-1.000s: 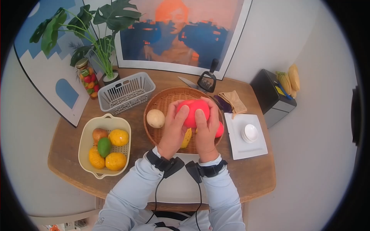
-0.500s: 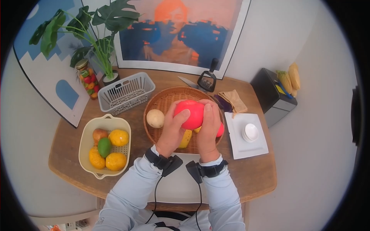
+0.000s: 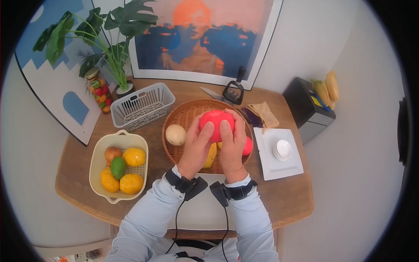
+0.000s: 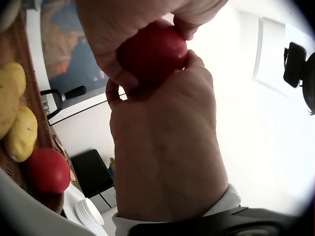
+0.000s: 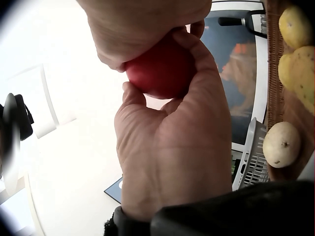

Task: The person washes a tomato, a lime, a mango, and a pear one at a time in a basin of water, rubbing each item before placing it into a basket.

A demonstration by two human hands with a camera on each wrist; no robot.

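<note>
Both hands hold a smooth red tomato (image 3: 216, 123) up over a round wicker basket (image 3: 174, 114). My left hand (image 3: 194, 146) curls round its left side and my right hand (image 3: 232, 146) round its right, both thumbs lying on the near face. From the wrist views, the tomato (image 4: 155, 54) is gripped between the fingers of the two hands. Below, in the basket, are a pale round fruit (image 3: 175, 135), several yellow fruits (image 4: 22, 132) and a second tomato (image 4: 48, 170). The hands partly hide the basket's contents.
At left stands a cream basket (image 3: 97, 174) of yellow fruits, an onion (image 3: 113, 152) and a green fruit (image 3: 118, 167). Behind are a grey basket (image 3: 150, 114), a knife (image 3: 211, 93) and a black-handled grater (image 3: 233, 92). A white tray (image 3: 273, 171) with small bowls (image 3: 283, 149) lies right.
The tomato has been turned and shifted slightly between the hands. The right thumb moved off its near face and is now back on it. The other things stay put.
</note>
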